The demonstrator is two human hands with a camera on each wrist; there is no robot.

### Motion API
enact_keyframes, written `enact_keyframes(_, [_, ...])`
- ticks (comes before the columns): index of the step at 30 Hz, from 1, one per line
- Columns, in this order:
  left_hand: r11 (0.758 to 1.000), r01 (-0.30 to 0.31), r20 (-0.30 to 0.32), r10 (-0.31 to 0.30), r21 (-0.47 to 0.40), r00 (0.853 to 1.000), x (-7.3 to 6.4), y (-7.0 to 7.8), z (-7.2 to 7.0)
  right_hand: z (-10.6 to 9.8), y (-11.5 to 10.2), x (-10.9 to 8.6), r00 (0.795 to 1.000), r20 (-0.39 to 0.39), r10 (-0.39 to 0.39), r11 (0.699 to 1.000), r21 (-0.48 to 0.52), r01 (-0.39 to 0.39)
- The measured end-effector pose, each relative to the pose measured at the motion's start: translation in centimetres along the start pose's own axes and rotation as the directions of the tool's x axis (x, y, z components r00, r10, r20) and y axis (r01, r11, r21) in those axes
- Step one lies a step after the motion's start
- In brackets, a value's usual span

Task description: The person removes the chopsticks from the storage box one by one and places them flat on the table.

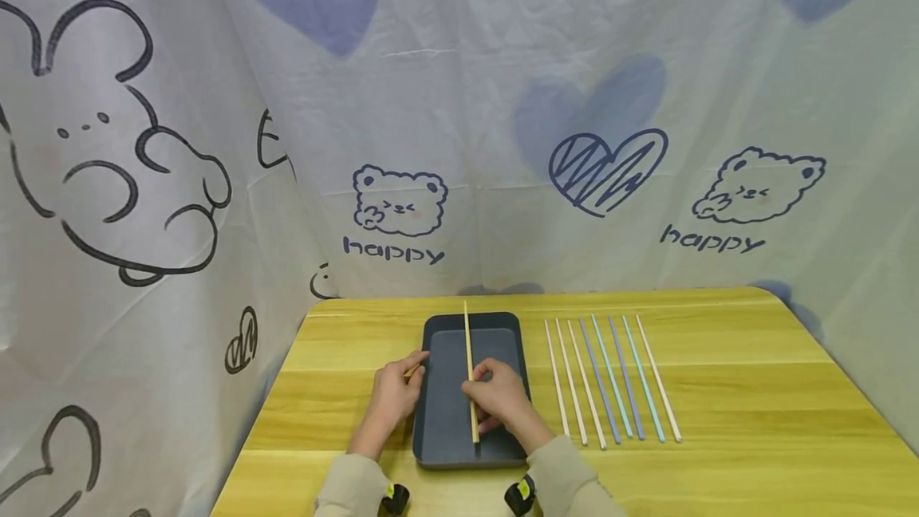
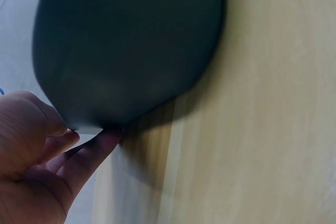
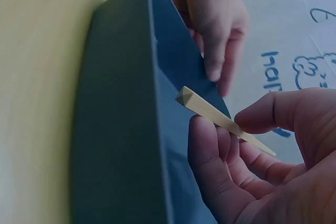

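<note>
A dark grey rectangular tray point(image 1: 439, 429) lies on the wooden table. At its left edge my left hand point(image 1: 396, 392) grips the rim between thumb and fingers; in the left wrist view the fingertips point(image 2: 107, 139) meet the tray's edge. Over the tray, my right hand point(image 1: 498, 395) pinches a pale wooden chopstick point(image 1: 469, 345) near its thick end. The chopstick's thin tip points away, past the tray's far rim. Its square butt end shows in the right wrist view, where the right thumb point(image 3: 262, 116) presses on the shaft.
To the tray's right, several chopsticks lie side by side: pink ones point(image 1: 556, 377), blue ones point(image 1: 599, 381) and light blue ones point(image 1: 612, 376). A white cloth point(image 1: 495, 254) with printed bears and hearts hangs behind the wooden table point(image 1: 754, 389) and along its left side.
</note>
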State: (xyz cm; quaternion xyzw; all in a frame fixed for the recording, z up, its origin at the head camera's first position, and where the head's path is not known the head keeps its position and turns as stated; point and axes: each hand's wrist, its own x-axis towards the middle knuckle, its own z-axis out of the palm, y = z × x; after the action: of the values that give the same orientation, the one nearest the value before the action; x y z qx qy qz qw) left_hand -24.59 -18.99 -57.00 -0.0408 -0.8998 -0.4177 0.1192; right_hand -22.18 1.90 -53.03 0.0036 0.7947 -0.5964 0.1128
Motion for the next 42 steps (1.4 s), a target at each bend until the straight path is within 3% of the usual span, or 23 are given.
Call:
enact_keyframes(15, [1.0,-0.03,-0.007,0.03,-0.001,1.0,0.0,0.1,-0.1,-3.7,-0.1,0.4,0.998,-0.07,0.006,1.0,-0.005,-0.006])
enact_keyframes(22, [1.0,-0.008,0.007,0.008,-0.01,1.0,-0.1,0.2,-0.2,-5.2,0.1,0.1,0.996,-0.086,-0.003,1.0,0.009,0.004])
enact_keyframes(32, [1.0,-0.017,0.0,0.017,-0.003,1.0,-0.2,0.2,-0.1,-8.0,0.9,0.2,0.99,-0.137,0.04,0.999,0.022,-0.037])
enact_keyframes(42, [0.999,-0.031,-0.012,0.031,0.007,0.999,0.0,0.0,0.0,-10.9,1.3,0.1,0.985,-0.168,0.032,0.999,-0.023,-0.036])
